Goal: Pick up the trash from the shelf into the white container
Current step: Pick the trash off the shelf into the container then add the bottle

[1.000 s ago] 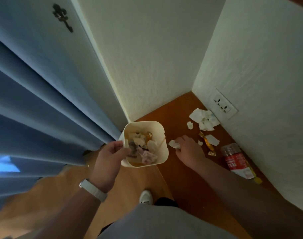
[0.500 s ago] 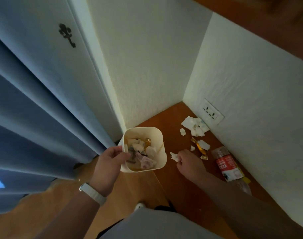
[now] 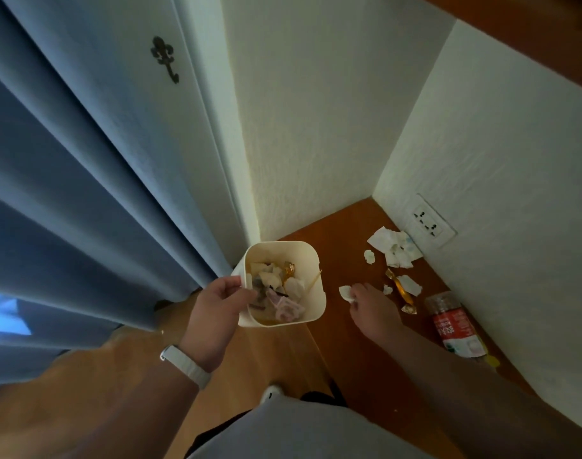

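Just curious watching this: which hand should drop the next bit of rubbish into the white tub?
The right hand. It pinches a paper scrap on the shelf, right beside the tub. The left hand is busy gripping the tub's rim, holding it near the shelf edge.

Bare shelf (image 3: 346, 246) between container (image 3: 311, 260) and scraps (image 3: 394, 248)

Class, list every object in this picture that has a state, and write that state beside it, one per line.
white container: held up, part filled with trash
left hand: gripping the container's rim
right hand: pinching a paper scrap
plastic bottle: lying on its side
tissue: crumpled on the shelf
gold wrapper: lying on the shelf
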The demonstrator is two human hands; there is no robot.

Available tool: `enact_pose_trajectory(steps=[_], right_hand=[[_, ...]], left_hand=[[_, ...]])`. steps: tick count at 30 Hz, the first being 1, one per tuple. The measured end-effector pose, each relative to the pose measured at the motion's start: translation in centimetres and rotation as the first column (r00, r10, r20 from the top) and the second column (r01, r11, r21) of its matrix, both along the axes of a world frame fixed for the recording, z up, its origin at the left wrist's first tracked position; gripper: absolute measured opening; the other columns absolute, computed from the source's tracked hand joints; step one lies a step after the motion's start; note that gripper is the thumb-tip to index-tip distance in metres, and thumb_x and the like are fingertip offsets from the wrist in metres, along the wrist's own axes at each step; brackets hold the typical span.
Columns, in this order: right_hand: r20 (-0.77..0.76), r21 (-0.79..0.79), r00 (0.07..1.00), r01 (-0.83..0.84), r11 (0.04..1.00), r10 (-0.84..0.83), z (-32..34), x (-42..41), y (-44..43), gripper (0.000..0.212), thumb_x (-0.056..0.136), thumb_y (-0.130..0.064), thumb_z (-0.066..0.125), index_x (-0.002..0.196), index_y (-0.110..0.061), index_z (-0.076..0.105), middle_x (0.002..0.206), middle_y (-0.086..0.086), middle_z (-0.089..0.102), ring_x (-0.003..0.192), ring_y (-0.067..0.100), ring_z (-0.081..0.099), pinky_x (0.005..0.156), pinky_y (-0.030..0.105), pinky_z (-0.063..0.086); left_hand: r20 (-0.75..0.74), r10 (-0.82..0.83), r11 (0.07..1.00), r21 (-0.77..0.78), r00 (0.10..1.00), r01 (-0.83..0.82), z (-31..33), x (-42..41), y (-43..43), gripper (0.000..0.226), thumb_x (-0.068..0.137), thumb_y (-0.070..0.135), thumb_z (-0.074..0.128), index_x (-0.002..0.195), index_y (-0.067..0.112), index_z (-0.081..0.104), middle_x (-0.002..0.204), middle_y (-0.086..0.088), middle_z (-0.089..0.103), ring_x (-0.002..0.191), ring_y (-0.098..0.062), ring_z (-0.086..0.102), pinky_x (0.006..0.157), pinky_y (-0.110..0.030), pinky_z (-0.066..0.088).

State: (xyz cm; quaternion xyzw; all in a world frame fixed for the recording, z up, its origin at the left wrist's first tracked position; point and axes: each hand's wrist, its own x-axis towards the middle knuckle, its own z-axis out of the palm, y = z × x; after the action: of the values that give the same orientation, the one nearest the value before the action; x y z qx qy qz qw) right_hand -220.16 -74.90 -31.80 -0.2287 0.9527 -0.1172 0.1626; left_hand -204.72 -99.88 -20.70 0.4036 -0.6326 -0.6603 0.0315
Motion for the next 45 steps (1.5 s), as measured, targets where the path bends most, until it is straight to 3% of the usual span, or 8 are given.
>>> enact_pose_trajectory(steps=[8, 11, 16, 21, 26, 32, 39, 45], right_hand=[[-0.035, -0.186, 0.989, 0.132, 0.974, -0.141, 4.0, 0.2, 0.1, 0.018, 0.091, -0.021, 0.058, 0.110, -0.020, 0.058, 0.095, -0.008, 0.053, 0.082, 0.008, 0.053, 0.064, 0.025, 0.042], [-0.067, -0.343, 0.969, 0.200, 0.918, -0.236, 7.5, 1.2, 0.1, 0.022, 0.091, -0.022, 0.061, 0.112, -0.019, 0.058, 0.097, -0.007, 0.057, 0.082, 0.007, 0.057, 0.069, 0.028, 0.053], [-0.124, -0.479, 0.973, 0.115, 0.871, -0.196, 12.7, 3.8, -1.0, 0.017, 0.089, -0.020, 0.062, 0.105, -0.021, 0.058, 0.092, -0.008, 0.057, 0.077, 0.007, 0.057, 0.065, 0.027, 0.054], [-0.144, -0.333, 0.989, -0.036, 0.942, -0.014, 14.5, 6.4, -3.3, 0.025, 0.094, -0.025, 0.056, 0.119, -0.022, 0.059, 0.103, -0.013, 0.053, 0.090, 0.001, 0.048, 0.070, 0.013, 0.037], [-0.163, -0.173, 0.983, -0.117, 0.978, 0.089, 13.7, 7.5, -4.0, 0.030, 0.098, -0.033, 0.047, 0.127, -0.025, 0.055, 0.114, -0.008, 0.056, 0.097, 0.005, 0.045, 0.077, 0.022, 0.043], [-0.084, -0.206, 0.988, -0.145, 0.968, 0.130, 14.2, 7.5, -1.9, 0.031, 0.096, -0.036, 0.051, 0.123, -0.023, 0.059, 0.118, -0.008, 0.053, 0.105, 0.003, 0.042, 0.084, 0.022, 0.042], [-0.031, -0.246, 1.000, -0.007, 0.969, -0.001, 13.0, 4.7, 2.6, 0.021, 0.095, -0.033, 0.054, 0.114, -0.026, 0.060, 0.112, -0.014, 0.053, 0.103, -0.001, 0.045, 0.084, 0.016, 0.039], [-0.090, 0.052, 0.985, 0.152, 0.987, -0.147, 8.3, -0.5, 5.5, 0.029, 0.093, -0.030, 0.055, 0.121, -0.021, 0.055, 0.117, -0.002, 0.055, 0.096, 0.009, 0.049, 0.077, 0.027, 0.033]], left_hand=[[-0.028, -0.034, 0.999, 0.024, 0.999, 0.034, 0.1, -0.9, 0.3, 0.019, 0.089, 0.008, 0.070, 0.108, 0.010, 0.073, 0.097, -0.014, 0.079, 0.089, -0.032, 0.077, 0.086, -0.045, 0.062], [-0.043, -0.062, 0.997, 0.032, 0.997, 0.064, 0.1, -1.2, 0.2, 0.019, 0.089, 0.008, 0.070, 0.107, 0.010, 0.074, 0.096, -0.013, 0.079, 0.091, -0.033, 0.076, 0.087, -0.046, 0.061], [-0.068, -0.118, 0.992, 0.039, 0.991, 0.121, 0.9, -1.7, 0.6, 0.016, 0.090, 0.006, 0.069, 0.105, 0.011, 0.073, 0.090, -0.007, 0.079, 0.079, -0.020, 0.075, 0.066, -0.027, 0.058], [-0.097, -0.168, 0.983, 0.052, 0.981, 0.174, 1.1, -1.7, 0.9, 0.018, 0.091, 0.007, 0.069, 0.109, 0.008, 0.072, 0.097, -0.013, 0.078, 0.078, -0.022, 0.076, 0.054, -0.023, 0.060], [-0.104, -0.195, 0.979, 0.044, 0.975, 0.200, 1.3, -2.0, 1.4, 0.020, 0.090, 0.007, 0.070, 0.110, 0.011, 0.072, 0.097, -0.011, 0.079, 0.080, -0.020, 0.077, 0.058, -0.019, 0.058], [-0.074, -0.205, 0.972, 0.102, 0.976, 0.212, 0.5, -2.9, 2.1, 0.019, 0.090, 0.011, 0.072, 0.109, 0.012, 0.072, 0.098, -0.011, 0.079, 0.080, -0.023, 0.077, 0.065, -0.029, 0.061], [-0.062, -0.180, 0.974, 0.131, 0.982, 0.187, -0.2, -4.2, 3.5, 0.016, 0.091, 0.007, 0.069, 0.107, 0.009, 0.071, 0.095, -0.012, 0.078, 0.073, -0.016, 0.077, 0.062, -0.024, 0.059], [-0.010, -0.152, 0.984, 0.088, 0.988, 0.152, -0.7, -5.3, 3.7, 0.018, 0.092, 0.010, 0.070, 0.110, 0.010, 0.072, 0.100, -0.014, 0.079, 0.087, -0.028, 0.077, 0.072, -0.034, 0.059]])
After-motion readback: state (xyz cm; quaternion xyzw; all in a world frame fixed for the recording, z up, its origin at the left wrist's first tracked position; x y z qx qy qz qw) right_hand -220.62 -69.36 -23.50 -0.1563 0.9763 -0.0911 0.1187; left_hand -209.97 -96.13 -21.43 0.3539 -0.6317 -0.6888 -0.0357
